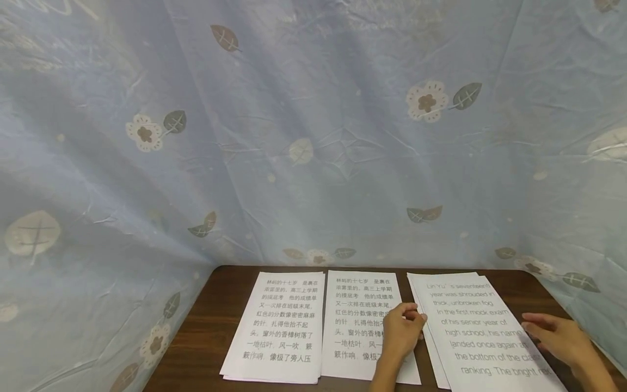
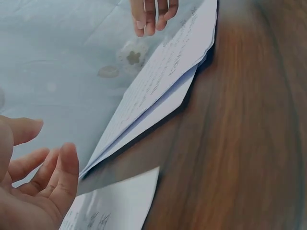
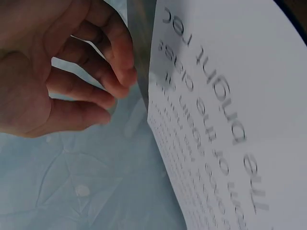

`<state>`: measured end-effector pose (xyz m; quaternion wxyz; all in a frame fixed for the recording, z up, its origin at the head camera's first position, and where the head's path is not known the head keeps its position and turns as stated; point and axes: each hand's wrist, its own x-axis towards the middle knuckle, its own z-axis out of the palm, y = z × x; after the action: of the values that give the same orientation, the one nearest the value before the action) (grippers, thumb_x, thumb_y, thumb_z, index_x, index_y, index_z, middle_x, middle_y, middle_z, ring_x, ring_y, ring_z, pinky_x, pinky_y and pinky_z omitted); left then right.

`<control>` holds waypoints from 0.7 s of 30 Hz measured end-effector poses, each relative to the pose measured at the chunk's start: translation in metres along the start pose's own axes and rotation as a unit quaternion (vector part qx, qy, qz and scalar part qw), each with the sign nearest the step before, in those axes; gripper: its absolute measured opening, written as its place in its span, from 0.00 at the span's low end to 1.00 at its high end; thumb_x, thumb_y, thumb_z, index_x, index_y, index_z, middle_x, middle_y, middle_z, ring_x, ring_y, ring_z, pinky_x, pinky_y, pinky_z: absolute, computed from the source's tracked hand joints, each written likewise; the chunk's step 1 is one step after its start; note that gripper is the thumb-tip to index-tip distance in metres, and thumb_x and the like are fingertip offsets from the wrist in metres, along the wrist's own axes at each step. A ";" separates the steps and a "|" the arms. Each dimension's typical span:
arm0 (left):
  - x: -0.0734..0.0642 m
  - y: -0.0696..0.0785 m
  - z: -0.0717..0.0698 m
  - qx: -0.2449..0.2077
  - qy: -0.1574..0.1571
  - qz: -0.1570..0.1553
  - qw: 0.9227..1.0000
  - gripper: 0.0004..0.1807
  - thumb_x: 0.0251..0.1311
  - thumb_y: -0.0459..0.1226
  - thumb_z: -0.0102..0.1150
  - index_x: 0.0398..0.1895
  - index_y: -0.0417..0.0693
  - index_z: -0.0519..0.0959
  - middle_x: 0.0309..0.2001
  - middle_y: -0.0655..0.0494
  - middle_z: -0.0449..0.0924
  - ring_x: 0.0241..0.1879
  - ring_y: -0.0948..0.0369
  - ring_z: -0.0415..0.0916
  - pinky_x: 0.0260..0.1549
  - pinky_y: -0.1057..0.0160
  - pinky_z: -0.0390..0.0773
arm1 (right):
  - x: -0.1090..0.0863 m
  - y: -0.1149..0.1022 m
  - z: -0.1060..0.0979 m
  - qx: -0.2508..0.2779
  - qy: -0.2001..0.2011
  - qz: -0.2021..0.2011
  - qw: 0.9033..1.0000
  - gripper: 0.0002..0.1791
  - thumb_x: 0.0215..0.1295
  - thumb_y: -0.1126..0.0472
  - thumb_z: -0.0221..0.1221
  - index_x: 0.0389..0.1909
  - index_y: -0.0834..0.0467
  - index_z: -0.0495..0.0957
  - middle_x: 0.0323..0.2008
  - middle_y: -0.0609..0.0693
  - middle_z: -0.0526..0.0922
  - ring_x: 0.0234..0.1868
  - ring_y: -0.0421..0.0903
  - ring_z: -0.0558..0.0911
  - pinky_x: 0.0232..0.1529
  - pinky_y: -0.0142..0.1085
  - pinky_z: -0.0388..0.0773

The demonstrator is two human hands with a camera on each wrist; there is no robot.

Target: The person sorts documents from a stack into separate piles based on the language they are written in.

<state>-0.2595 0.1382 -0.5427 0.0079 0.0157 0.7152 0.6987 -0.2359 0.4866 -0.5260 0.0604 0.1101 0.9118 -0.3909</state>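
A pile of printed sheets with large English text (image 1: 482,326) lies at the right, its top sheet set askew over the one beneath. My left hand (image 1: 403,329) hovers over the right side of the middle sheet with Chinese text (image 1: 360,354), fingers loosely bent and nothing held. Beside the English pile's right edge is my right hand (image 1: 555,335), its fingers relaxed and apart from the paper. The right wrist view shows a gap between those fingers (image 3: 122,76) and the sheet (image 3: 230,72). In the left wrist view the pile's edges (image 2: 158,103) fan slightly apart.
Another pile of Chinese-text sheets (image 1: 281,326) lies on the left of the dark wooden table (image 1: 196,337). A pale blue curtain (image 1: 313,207) with flowers and leaves hangs behind the table and along its sides.
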 end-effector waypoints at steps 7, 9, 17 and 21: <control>0.004 0.000 -0.034 0.041 -0.032 0.018 0.998 0.18 0.65 0.35 0.72 0.56 0.39 0.86 0.36 0.62 0.84 0.27 0.59 0.88 0.23 0.74 0.83 | -0.003 -0.031 0.020 0.038 -0.033 -0.033 0.998 0.35 0.83 0.51 0.57 0.72 0.77 0.67 0.56 0.66 0.87 0.39 0.29 0.85 0.43 0.34 0.91; 0.006 -0.003 -0.047 0.064 -0.034 0.024 0.997 0.19 0.66 0.36 0.71 0.57 0.39 0.85 0.37 0.62 0.84 0.27 0.60 0.88 0.23 0.74 0.83 | -0.003 -0.040 0.029 0.040 -0.037 -0.045 0.998 0.33 0.83 0.53 0.56 0.72 0.77 0.68 0.57 0.67 0.87 0.40 0.30 0.85 0.44 0.34 0.91; 0.012 -0.008 -0.087 0.122 -0.019 0.025 0.992 0.21 0.67 0.39 0.70 0.60 0.40 0.85 0.37 0.61 0.85 0.26 0.66 0.81 0.23 0.74 0.77 | -0.003 -0.067 0.060 0.052 -0.050 -0.057 0.996 0.32 0.82 0.53 0.57 0.71 0.75 0.71 0.60 0.69 0.84 0.46 0.37 0.86 0.47 0.37 0.91; 0.013 -0.008 -0.106 0.145 -0.016 0.026 0.989 0.22 0.67 0.41 0.70 0.61 0.41 0.85 0.38 0.60 0.86 0.27 0.68 0.80 0.24 0.72 0.78 | -0.004 -0.079 0.075 0.068 -0.050 -0.064 0.994 0.31 0.81 0.54 0.59 0.70 0.75 0.72 0.58 0.66 0.86 0.47 0.41 0.88 0.46 0.37 0.91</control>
<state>-0.2762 0.0325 -0.5482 -0.0013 0.0466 0.8080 0.5874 -0.2503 0.3784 -0.5215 0.0728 0.0355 0.8842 -0.4600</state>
